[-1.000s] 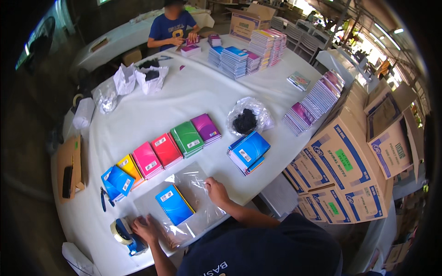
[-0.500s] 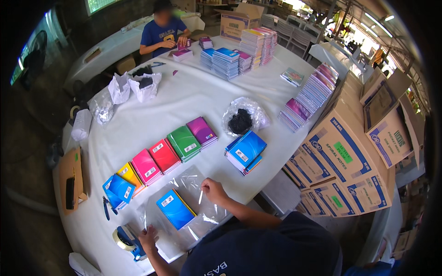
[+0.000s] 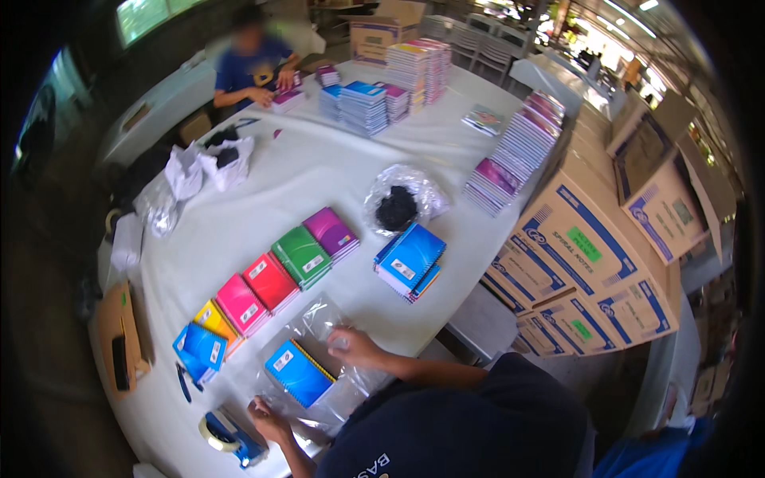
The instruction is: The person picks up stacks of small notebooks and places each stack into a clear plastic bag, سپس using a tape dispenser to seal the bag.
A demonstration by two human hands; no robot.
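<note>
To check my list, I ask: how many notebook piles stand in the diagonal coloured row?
6, from the lower left to the upper right: blue pile, yellow pile, pink pile, red pile, green pile, purple pile. None seems hidden.

Beneath the fingers [image 3: 258,409] we see a white-covered table [image 3: 315,171]; well beyond them to the left, a bright window [image 3: 143,17] in a dim wall [image 3: 111,76]; far ahead and right, grey chairs [image 3: 488,49] and, higher, strip lights [image 3: 630,19].

The plastic sheet [image 3: 316,318] looks glossy, the notebook cover [image 3: 300,375] smooth.
</note>
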